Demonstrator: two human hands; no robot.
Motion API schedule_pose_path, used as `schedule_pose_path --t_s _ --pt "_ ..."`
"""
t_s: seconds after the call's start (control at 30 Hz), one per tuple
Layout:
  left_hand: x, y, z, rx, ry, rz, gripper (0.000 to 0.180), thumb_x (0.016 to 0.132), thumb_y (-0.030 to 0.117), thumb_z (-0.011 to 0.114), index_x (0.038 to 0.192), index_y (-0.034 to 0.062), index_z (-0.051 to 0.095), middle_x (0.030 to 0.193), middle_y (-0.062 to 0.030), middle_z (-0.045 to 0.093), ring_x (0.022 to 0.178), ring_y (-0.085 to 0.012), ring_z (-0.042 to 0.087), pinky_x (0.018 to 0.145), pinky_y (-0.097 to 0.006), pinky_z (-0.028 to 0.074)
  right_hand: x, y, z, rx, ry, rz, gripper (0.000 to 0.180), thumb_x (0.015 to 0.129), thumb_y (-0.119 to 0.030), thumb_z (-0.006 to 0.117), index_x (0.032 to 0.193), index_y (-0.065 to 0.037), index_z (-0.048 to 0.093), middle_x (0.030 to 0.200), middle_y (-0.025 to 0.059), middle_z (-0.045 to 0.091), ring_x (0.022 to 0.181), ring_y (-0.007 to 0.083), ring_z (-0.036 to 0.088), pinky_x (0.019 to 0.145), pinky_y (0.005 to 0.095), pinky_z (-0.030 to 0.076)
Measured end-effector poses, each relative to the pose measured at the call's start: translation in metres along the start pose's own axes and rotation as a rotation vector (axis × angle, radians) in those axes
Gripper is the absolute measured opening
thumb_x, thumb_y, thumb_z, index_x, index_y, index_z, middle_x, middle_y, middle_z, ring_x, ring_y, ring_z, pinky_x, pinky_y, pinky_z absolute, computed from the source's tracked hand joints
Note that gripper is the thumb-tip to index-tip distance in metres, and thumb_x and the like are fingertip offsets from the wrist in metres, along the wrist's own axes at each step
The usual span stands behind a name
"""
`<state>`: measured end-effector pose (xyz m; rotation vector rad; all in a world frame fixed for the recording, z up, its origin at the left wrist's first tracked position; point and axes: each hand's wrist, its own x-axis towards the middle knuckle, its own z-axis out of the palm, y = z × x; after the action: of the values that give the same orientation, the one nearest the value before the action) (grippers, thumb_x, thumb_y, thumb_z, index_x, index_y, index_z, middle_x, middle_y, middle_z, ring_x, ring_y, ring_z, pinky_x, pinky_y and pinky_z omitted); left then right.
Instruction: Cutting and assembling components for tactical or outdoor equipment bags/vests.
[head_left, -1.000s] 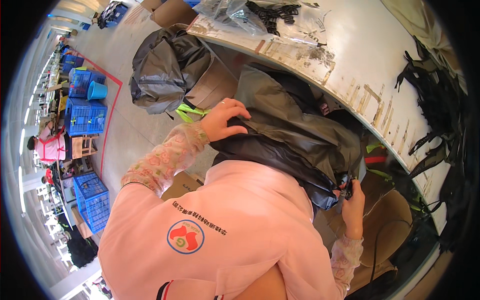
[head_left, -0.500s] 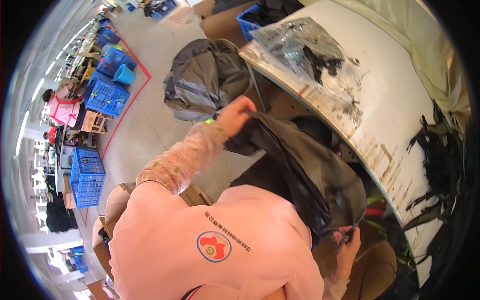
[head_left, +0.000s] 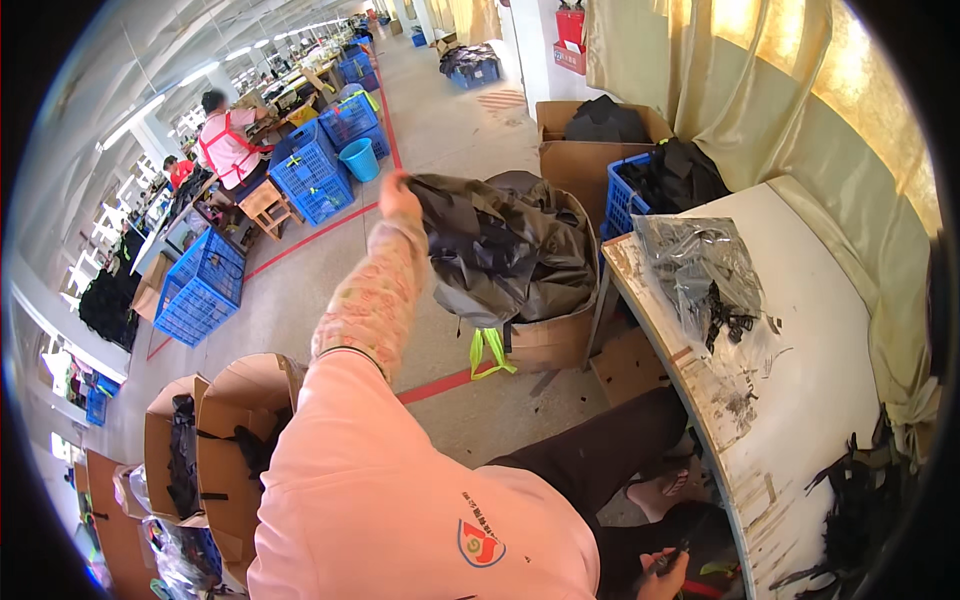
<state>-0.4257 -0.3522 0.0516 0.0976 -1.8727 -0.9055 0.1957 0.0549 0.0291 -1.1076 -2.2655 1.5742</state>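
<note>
My left hand [head_left: 398, 192] reaches far out on a straight arm and grips the edge of a dark grey garment [head_left: 500, 250]. The garment lies heaped on top of a full cardboard box [head_left: 545, 340] on the floor, with a neon yellow strap [head_left: 487, 350] hanging below it. My right hand [head_left: 662, 577] stays low by my lap at the bottom edge, closed on a small dark tool [head_left: 688, 548] that is partly hidden.
A white table [head_left: 820, 370] on my right carries a clear bag of black parts [head_left: 700, 270] and black straps [head_left: 865, 510]. Open cardboard boxes [head_left: 225, 440] stand at lower left. Blue crates [head_left: 205, 290], a blue bucket [head_left: 360, 158] and a seated person [head_left: 228, 140] are farther off.
My left arm has swung the dark garment away from my lap and out onto the heaped box. My view has turned from the table toward the floor and aisle.
</note>
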Motion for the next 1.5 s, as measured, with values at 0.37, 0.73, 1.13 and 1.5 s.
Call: schedule_pose_path --t_s 0.37,0.73,1.13,1.5 --pt "-0.248 -0.090 0.039 0.354 -1.628 -0.192 0.058 0.071 0.049 0.072 0.108 0.0058 0.064 0.108 -0.0156 0.064 0.104 -0.0312 0.060 0.088 -0.038 0.047 0.137 0.134 0.062 -0.001 -0.115 0.021 0.041 0.068 -0.002 0.070 0.104 0.005 0.052 0.096 0.0134 0.060 0.091 0.0209 0.056 0.082 0.0304 0.044" --pt "-0.275 0.091 -0.018 -0.233 -1.367 -0.053 0.019 0.082 0.021 0.066 0.092 0.0064 0.063 0.082 -0.0090 0.063 0.074 -0.0195 0.062 0.066 -0.032 0.049 0.217 0.201 0.108 0.155 -0.366 0.256 0.054 0.070 -0.034 0.067 0.116 -0.010 0.052 0.111 0.0059 0.055 0.106 0.0214 0.052 0.094 0.0403 0.038" --pt "-0.397 0.231 -0.071 -0.741 -1.638 0.704 0.006 0.082 0.015 0.060 0.086 0.0132 0.058 0.076 -0.0031 0.054 0.074 -0.0238 0.053 0.064 -0.038 0.036 0.254 0.247 0.101 1.094 -0.227 0.671 0.073 0.079 -0.071 0.048 0.136 -0.028 0.037 0.133 -0.0069 0.042 0.118 0.0169 0.041 0.096 0.0400 0.035" --pt "-0.402 0.232 -0.068 -0.772 -1.607 0.716 0.005 0.079 0.014 0.060 0.083 0.0130 0.056 0.074 -0.0037 0.052 0.073 -0.0243 0.052 0.064 -0.039 0.035 0.254 0.249 0.105 1.078 -0.171 0.632 0.067 0.084 -0.068 0.039 0.138 -0.028 0.038 0.134 -0.0070 0.041 0.115 0.0131 0.040 0.095 0.0330 0.033"
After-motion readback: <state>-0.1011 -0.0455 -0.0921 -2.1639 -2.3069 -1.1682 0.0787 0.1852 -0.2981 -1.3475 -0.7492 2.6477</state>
